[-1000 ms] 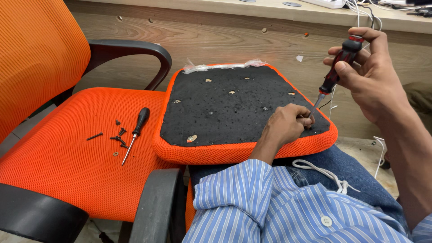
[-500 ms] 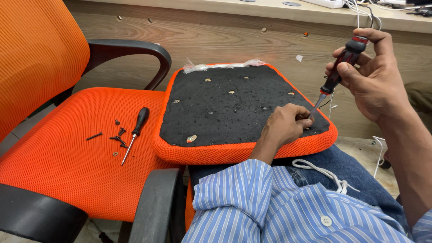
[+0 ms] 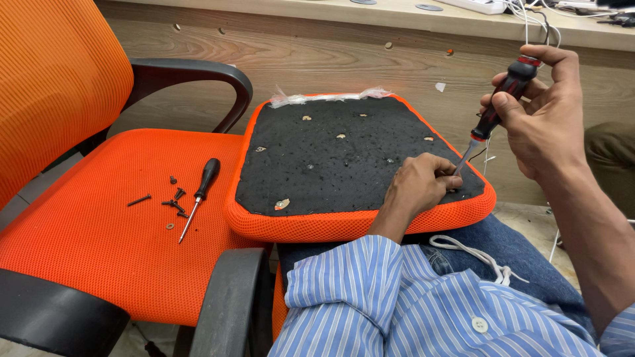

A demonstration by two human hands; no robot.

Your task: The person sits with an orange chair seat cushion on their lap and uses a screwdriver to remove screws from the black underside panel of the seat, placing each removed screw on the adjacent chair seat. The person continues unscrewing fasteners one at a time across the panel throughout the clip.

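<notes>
Orange chair seat (image 3: pixel 99 264) bearing loose screws (image 3: pixel 173 201), right hand (image 3: pixel 552 125) gripping screwdriver (image 3: pixel 497 106)

Around the upturned seat pad (image 3: pixel 344 158) on my lap, the black face left of my left hand (image 3: pixel 417 185) lies open, dotted only by small flat bits. Left of the pad, a spare screwdriver (image 3: pixel 200 195) and loose screws (image 3: pixel 173 201) lie on the chair seat (image 3: pixel 99 244). A black armrest (image 3: pixel 192 76) arches beyond the pad's far left corner; another armrest (image 3: pixel 231 297) stands just under its near left corner. My right hand (image 3: pixel 549 119) holds a screwdriver (image 3: pixel 499 106) over the pad's right edge.

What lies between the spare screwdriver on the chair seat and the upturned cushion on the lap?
In the head view, only bare orange mesh of the chair seat separates the spare screwdriver from the cushion; the loose screws lie on its far side.
</notes>
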